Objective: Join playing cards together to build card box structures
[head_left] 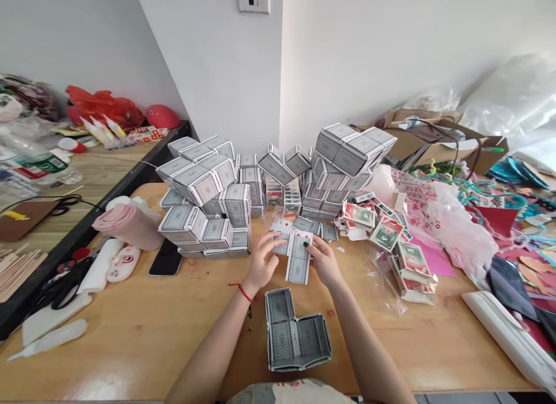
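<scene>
the folded playing cards (298, 258) are held just above the wooden worktop (143, 329), in the middle, between both hands. the cards show a grey patterned back, and one of them hangs down with its long side vertical. the left hand (262, 264) is closed on the left edge of the cards, and a red string is tied around its wrist. the right hand (324, 261) is closed on the right edge, with the fingertips on the top of the cards.

just in front of the person, between the two forearms, an l-shaped card piece (295, 332) lies on the worktop, made from the same grey cards. behind the hands some loose cards (304, 224) lie flat, a few with the face side up. further back, large stacks of card cubes (204, 190) stand on the left and also on the right (347, 161), near the wall.

to the right of the hands there are red and green card boxes (393, 236) and a clear plastic wrap. to the left, a dark phone (166, 257) lies just beside the cube stack, near a pink roll (130, 224). scissors (63, 285) lie near the left edge of the worktop.
</scene>
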A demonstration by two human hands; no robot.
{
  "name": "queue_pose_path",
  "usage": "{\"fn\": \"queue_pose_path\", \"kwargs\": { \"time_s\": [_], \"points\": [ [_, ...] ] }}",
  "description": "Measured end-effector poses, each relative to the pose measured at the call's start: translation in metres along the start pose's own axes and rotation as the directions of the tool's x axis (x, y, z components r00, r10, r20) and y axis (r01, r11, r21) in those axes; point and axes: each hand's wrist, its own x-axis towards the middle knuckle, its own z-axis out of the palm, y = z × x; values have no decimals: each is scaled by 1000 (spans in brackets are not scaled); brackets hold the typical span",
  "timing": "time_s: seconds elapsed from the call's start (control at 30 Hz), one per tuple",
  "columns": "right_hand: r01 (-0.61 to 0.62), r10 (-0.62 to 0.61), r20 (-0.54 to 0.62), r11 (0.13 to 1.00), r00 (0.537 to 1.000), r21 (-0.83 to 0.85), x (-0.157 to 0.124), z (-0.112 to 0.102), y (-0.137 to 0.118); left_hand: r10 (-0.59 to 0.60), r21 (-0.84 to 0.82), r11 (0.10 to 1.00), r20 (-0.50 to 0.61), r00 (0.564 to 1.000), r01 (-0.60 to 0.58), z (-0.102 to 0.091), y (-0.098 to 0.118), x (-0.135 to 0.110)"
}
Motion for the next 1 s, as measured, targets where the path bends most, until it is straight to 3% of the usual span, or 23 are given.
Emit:
{"fn": "queue_pose_path", "kwargs": {
  "time_s": [0.13,0.3,0.57,0.73,1.0],
  "points": [
    [10,-6,96,999,995,-49,0,6,-2,-112,-30,993,-20,994,111,-7,-5,16],
    [64,-48,117,988,992,-139,-2,9,-1,-185,-97,975,151,971,201,-12,-5,32],
    [129,-112,160,987,981,-98,-3,13,1,-363,-179,894,253,897,412,-4,-15,32],
    [115,-101,134,988,986,-102,-1,18,-1,-343,-189,903,222,913,385,2,-12,33],
    [182,-171,103,977,980,-113,3,15,0,-267,-28,960,206,942,278,2,-10,29]
  ]
}}
